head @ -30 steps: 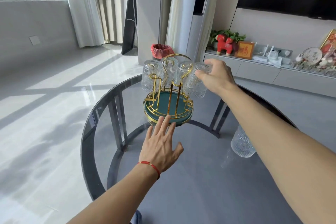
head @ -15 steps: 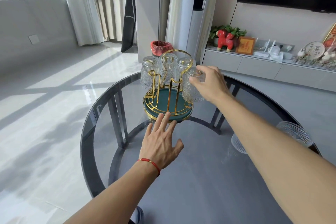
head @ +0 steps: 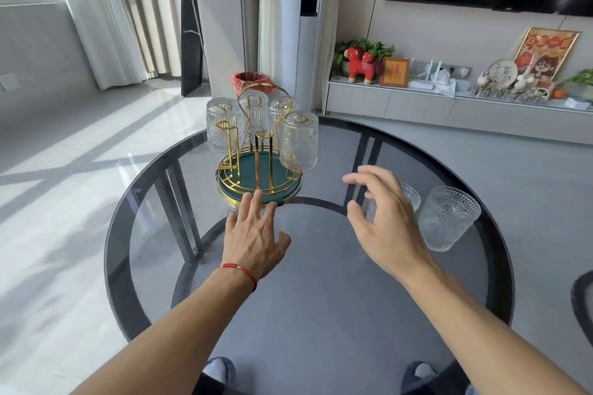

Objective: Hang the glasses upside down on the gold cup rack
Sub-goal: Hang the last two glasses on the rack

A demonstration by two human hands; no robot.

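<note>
The gold cup rack (head: 260,167) with a green round base stands at the far side of the glass table. Several ribbed clear glasses hang upside down on it, the nearest one (head: 299,141) on its right prong. Two front prongs are bare. My left hand (head: 253,234) lies flat on the table, fingertips touching the rack's base. My right hand (head: 382,221) hovers open with spread fingers, just left of two upright glasses: one (head: 447,218) in plain view, the other (head: 409,199) partly hidden behind my fingers.
The round dark glass table (head: 134,234) has a black rim and crossed legs visible through the top. A red bin (head: 248,80) stands on the floor behind the rack. A low shelf with ornaments (head: 417,86) runs along the right wall.
My right hand let go of the glass on the rack's right prong and drew back to the right, toward the upright glasses. The left hand stayed at the base. The view tilted down.
</note>
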